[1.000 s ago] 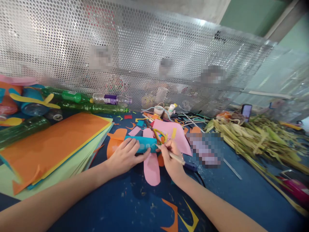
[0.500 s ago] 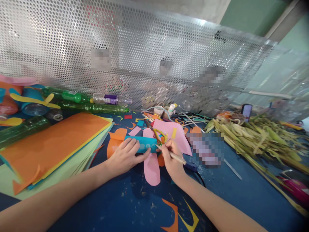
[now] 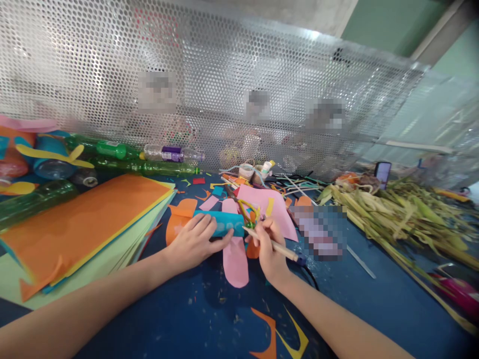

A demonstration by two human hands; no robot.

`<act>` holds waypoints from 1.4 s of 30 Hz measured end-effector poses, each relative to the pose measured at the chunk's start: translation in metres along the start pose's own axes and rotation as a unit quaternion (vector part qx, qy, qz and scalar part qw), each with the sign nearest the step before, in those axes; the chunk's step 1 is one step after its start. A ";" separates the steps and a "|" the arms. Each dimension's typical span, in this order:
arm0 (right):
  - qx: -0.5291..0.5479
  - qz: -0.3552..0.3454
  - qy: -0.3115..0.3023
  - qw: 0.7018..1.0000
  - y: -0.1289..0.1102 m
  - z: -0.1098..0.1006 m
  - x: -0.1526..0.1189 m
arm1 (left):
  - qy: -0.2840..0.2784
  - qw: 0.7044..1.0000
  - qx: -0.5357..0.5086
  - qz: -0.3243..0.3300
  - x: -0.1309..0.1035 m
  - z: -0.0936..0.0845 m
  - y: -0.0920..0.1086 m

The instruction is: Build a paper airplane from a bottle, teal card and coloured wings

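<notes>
A toy plane lies on the dark blue table, with a blue paper body (image 3: 223, 219), pink paper wings (image 3: 235, 264) and an orange paper tail (image 3: 175, 227). Pale round marks run along the side of the body. My left hand (image 3: 198, 237) is closed over the body from the tail side, its thumb along the lower side. In my right hand (image 3: 272, 247) a slim pale pen (image 3: 279, 248) is pinched, its tip by the right end of the body near the last mark. Just behind lie yellow-handled scissors (image 3: 245, 207), partly covered.
Orange and other coloured sheets (image 3: 101, 214) are stacked at left, with plastic bottles (image 3: 149, 166) behind. Dry husks (image 3: 396, 214) lie at right. Paper scraps (image 3: 267, 334) lie in front. Behind a perforated sheet (image 3: 217, 89), people show dimly.
My right hand has drawn back slightly to the right with the pen, and its tip has come away from the mark. My left hand and the toy plane have stayed put.
</notes>
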State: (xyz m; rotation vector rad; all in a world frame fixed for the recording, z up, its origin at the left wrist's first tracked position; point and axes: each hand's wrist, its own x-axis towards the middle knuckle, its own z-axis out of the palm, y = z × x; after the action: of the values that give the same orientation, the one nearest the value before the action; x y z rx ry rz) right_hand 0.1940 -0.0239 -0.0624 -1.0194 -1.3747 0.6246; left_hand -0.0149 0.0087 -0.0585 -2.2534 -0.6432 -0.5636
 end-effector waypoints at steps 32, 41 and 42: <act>-0.156 -0.118 -0.017 0.980 0.008 -0.002 -0.002 | 0.031 0.999 -0.010 -0.002 -0.001 0.002 0.000; -0.183 -0.098 -0.014 0.978 0.007 -0.001 -0.003 | 0.009 1.000 -0.029 -0.002 -0.001 0.002 -0.001; -0.183 -0.098 -0.012 0.978 0.007 -0.001 -0.003 | 0.011 0.999 -0.032 -0.004 -0.002 0.001 -0.001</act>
State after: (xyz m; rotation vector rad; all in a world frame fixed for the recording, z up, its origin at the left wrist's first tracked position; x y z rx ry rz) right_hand 0.1956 -0.0238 -0.0696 -1.1486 -1.6263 0.2403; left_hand -0.0161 0.0096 -0.0599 -2.3026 -0.6310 -0.6201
